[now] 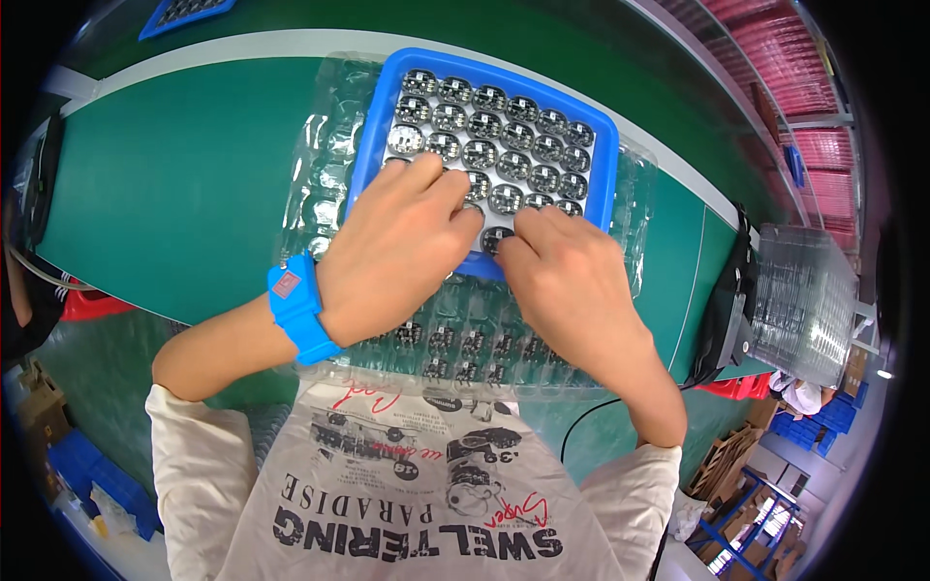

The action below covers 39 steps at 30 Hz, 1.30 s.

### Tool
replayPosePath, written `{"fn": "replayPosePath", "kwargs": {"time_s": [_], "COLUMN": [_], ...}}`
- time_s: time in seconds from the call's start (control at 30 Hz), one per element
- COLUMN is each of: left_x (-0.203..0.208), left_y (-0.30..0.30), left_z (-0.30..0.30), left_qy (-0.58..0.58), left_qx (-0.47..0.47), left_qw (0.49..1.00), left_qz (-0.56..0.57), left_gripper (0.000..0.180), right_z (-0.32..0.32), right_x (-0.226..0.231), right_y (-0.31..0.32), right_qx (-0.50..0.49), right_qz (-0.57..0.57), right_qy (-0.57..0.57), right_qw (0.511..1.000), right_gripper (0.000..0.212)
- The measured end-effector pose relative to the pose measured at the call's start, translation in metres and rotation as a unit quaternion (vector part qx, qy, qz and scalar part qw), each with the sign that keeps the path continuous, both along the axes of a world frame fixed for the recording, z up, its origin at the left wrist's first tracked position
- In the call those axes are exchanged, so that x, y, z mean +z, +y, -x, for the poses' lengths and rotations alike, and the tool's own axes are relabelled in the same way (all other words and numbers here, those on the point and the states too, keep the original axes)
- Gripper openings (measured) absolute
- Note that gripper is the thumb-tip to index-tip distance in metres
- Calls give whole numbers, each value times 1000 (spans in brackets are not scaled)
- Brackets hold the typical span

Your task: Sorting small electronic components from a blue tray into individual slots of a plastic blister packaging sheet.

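A blue tray [606, 145] with a white insert holds rows of small round black-and-silver electronic parts [484, 124]. My left hand [397, 237], wearing a blue wristband [302, 308], reaches over the tray's near left portion. Its fingers are curled down among the parts, and their tips are hidden. Over the near right portion, my right hand [572, 276] has its thumb and fingers drawn together beside one round part [497, 239] in the nearest row. Whatever lies between the fingertips of either hand is hidden.
Clear plastic blister trays [325, 145] lie under the blue tray on the green table [184, 184]; similar parts [441, 339] sit in the near cells. A stack of clear trays [804, 300] stands at right, beside a black object [722, 315]. Another blue tray [184, 14] is far left.
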<state>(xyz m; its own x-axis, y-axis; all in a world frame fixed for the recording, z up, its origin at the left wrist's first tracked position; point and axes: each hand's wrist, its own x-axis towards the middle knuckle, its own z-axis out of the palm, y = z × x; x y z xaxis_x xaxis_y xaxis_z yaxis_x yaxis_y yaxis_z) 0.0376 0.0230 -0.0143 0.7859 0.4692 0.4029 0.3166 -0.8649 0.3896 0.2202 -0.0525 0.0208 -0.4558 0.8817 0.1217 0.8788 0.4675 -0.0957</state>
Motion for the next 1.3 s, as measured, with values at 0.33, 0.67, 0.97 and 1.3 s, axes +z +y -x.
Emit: {"fn": "replayPosePath", "kwargs": {"time_s": [0.33, 0.67, 0.97, 1.3], "left_x": [7, 5, 5, 11], "left_y": [2, 2, 3, 5], "left_z": [-4, -6, -5, -9], "left_qy": [60, 62, 85, 98], "left_qx": [-18, -23, -29, -57], "left_qw": [998, 997, 995, 993], "left_qz": [-23, -45, -31, -29], "left_gripper": [2, 4, 5, 7], "right_z": [0, 2, 3, 4], "right_x": [1, 3, -1, -1], "right_y": [10, 7, 10, 8], "right_qx": [7, 0, -9, -31], "right_qz": [63, 42, 5, 38], "right_qy": [14, -11, -30, 5], "right_qw": [998, 999, 999, 999], "right_gripper": [8, 11, 8, 8]}}
